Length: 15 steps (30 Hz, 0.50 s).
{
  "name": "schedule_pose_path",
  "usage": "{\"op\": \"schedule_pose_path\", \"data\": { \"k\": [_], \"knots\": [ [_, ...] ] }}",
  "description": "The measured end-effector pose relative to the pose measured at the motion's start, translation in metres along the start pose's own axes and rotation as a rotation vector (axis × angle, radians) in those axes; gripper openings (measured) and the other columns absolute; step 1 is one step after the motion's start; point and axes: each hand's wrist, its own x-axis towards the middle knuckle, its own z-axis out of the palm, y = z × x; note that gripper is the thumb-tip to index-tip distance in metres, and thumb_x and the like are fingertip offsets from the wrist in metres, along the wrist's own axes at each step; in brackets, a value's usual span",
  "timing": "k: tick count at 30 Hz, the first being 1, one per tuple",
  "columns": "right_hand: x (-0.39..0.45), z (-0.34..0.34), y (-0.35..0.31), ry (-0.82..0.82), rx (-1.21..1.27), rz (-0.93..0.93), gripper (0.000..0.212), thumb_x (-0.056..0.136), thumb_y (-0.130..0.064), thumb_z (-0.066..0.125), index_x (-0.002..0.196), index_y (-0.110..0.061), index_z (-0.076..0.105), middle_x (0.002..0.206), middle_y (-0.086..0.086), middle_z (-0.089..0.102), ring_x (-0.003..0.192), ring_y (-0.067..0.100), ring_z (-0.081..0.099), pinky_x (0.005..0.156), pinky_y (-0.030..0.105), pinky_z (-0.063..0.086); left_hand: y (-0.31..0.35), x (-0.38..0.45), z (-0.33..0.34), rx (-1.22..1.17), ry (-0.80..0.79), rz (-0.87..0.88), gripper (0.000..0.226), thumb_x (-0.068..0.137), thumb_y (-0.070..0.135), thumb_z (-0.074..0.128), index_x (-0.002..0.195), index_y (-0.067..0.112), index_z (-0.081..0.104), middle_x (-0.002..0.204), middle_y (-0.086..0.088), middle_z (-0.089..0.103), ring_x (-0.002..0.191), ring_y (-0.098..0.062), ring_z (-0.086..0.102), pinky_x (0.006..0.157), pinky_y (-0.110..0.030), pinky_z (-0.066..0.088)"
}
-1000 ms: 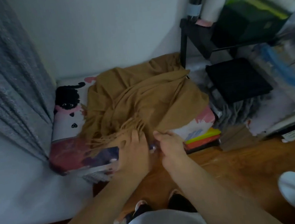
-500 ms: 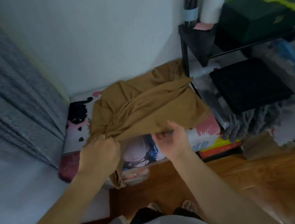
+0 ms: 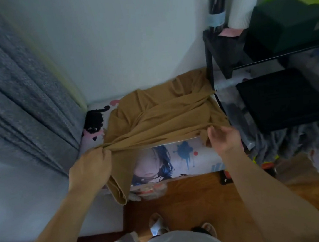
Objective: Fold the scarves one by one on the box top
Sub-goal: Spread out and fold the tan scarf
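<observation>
A tan scarf (image 3: 166, 116) lies rumpled over the printed box top (image 3: 188, 157), which shows a blue-haired face and a black cat. My left hand (image 3: 93, 165) grips a bunched part of the scarf's near edge at the left, and a tail of cloth hangs down below that fist over the box front. My right hand (image 3: 223, 136) pinches the same edge at the right, fingers curled under the fabric. The edge is stretched taut between both hands, lifted a little off the box.
A grey curtain (image 3: 18, 98) hangs at the left against the white wall. A black shelf frame (image 3: 226, 57) stands at the right with a dark folded cloth (image 3: 282, 98) and a grey fringed one (image 3: 284, 142) below. Wooden floor (image 3: 200, 200) lies in front.
Both hands took up the scarf's near edge and drew apart, left hand leftward and right hand rightward, stretching it. The lower box print is now uncovered.
</observation>
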Motion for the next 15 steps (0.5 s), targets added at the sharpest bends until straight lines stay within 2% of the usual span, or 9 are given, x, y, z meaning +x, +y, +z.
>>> {"op": "schedule_pose_path", "data": {
  "k": [3, 5, 6, 8, 9, 11, 12, 13, 15],
  "knots": [
    [0.001, -0.003, 0.0, -0.061, -0.675, -0.161, 0.052, 0.094, 0.008, 0.044, 0.14, -0.014, 0.05, 0.125, 0.004, 0.059, 0.104, 0.017, 0.059, 0.08, 0.03, 0.052, 0.009, 0.004, -0.009, 0.019, 0.007, -0.032, 0.034, 0.103, 0.029, 0.038, 0.077, 0.016, 0.055, 0.077, 0.0, 0.05, 0.079, -0.03, 0.053, 0.076, -0.04, 0.044],
    [0.007, -0.01, 0.008, -0.077, -1.082, -0.232, 0.055, 0.092, 0.01, 0.048, 0.141, -0.015, 0.048, 0.133, 0.004, 0.054, 0.114, 0.019, 0.054, 0.09, 0.035, 0.051, 0.015, 0.006, -0.014, 0.033, -0.003, -0.02, 0.033, 0.103, 0.03, 0.038, 0.08, 0.017, 0.056, 0.078, 0.001, 0.049, 0.08, -0.029, 0.051, 0.079, -0.042, 0.045],
    [0.009, -0.013, 0.013, -0.104, -1.223, -0.238, 0.055, 0.091, 0.012, 0.049, 0.141, -0.012, 0.049, 0.137, 0.006, 0.053, 0.114, 0.019, 0.052, 0.091, 0.031, 0.05, 0.018, 0.005, -0.016, 0.047, -0.003, -0.017, 0.033, 0.103, 0.03, 0.038, 0.08, 0.017, 0.056, 0.079, 0.0, 0.049, 0.08, -0.029, 0.051, 0.079, -0.042, 0.045],
    [0.016, -0.017, 0.024, -0.186, -1.459, -0.235, 0.058, 0.089, 0.01, 0.052, 0.143, -0.011, 0.049, 0.137, 0.006, 0.051, 0.105, 0.017, 0.052, 0.076, 0.018, 0.051, 0.02, 0.003, -0.019, 0.072, -0.009, -0.01, 0.033, 0.103, 0.03, 0.038, 0.078, 0.017, 0.055, 0.078, -0.001, 0.051, 0.08, -0.03, 0.052, 0.077, -0.041, 0.045],
    [0.016, -0.016, 0.029, -0.233, -1.591, -0.275, 0.06, 0.087, 0.003, 0.056, 0.144, -0.017, 0.049, 0.135, 0.005, 0.052, 0.104, 0.015, 0.053, 0.074, 0.017, 0.051, 0.018, 0.003, -0.019, 0.073, -0.007, -0.001, 0.034, 0.103, 0.03, 0.038, 0.078, 0.017, 0.056, 0.076, 0.0, 0.051, 0.079, -0.031, 0.052, 0.076, -0.04, 0.044],
    [0.016, -0.012, 0.043, -0.278, -1.883, -0.392, 0.063, 0.079, -0.025, 0.064, 0.139, -0.031, 0.048, 0.134, 0.002, 0.054, 0.116, 0.022, 0.053, 0.092, 0.035, 0.052, 0.016, 0.002, -0.02, 0.093, 0.0, -0.001, 0.033, 0.103, 0.028, 0.039, 0.079, 0.014, 0.057, 0.074, 0.001, 0.05, 0.076, -0.03, 0.052, 0.073, -0.039, 0.044],
    [0.017, -0.01, 0.051, -0.292, -2.013, -0.454, 0.069, 0.075, -0.039, 0.065, 0.141, -0.035, 0.044, 0.139, 0.001, 0.05, 0.128, 0.029, 0.046, 0.104, 0.044, 0.045, 0.014, 0.002, -0.019, 0.099, 0.006, 0.014, 0.032, 0.102, 0.026, 0.039, 0.079, 0.013, 0.058, 0.074, 0.0, 0.052, 0.075, -0.03, 0.052, 0.072, -0.04, 0.045],
    [0.013, -0.006, 0.06, -0.322, -2.101, -0.473, 0.078, 0.074, -0.047, 0.066, 0.146, -0.037, 0.037, 0.146, -0.001, 0.043, 0.138, 0.033, 0.034, 0.113, 0.05, 0.035, 0.011, 0.001, -0.017, 0.098, 0.018, 0.038, 0.032, 0.102, 0.024, 0.04, 0.078, 0.011, 0.057, 0.075, -0.003, 0.054, 0.075, -0.03, 0.054, 0.072, -0.041, 0.048],
    [-0.009, 0.008, 0.081, -0.472, -2.133, -0.53, 0.086, 0.078, -0.048, 0.067, 0.154, -0.033, 0.028, 0.158, -0.001, 0.029, 0.146, 0.03, 0.017, 0.12, 0.051, 0.022, 0.007, 0.002, -0.014, 0.085, 0.047, 0.069, 0.034, 0.102, 0.023, 0.042, 0.073, 0.012, 0.055, 0.073, -0.003, 0.055, 0.071, -0.03, 0.054, 0.069, -0.04, 0.048]
  ]
}}
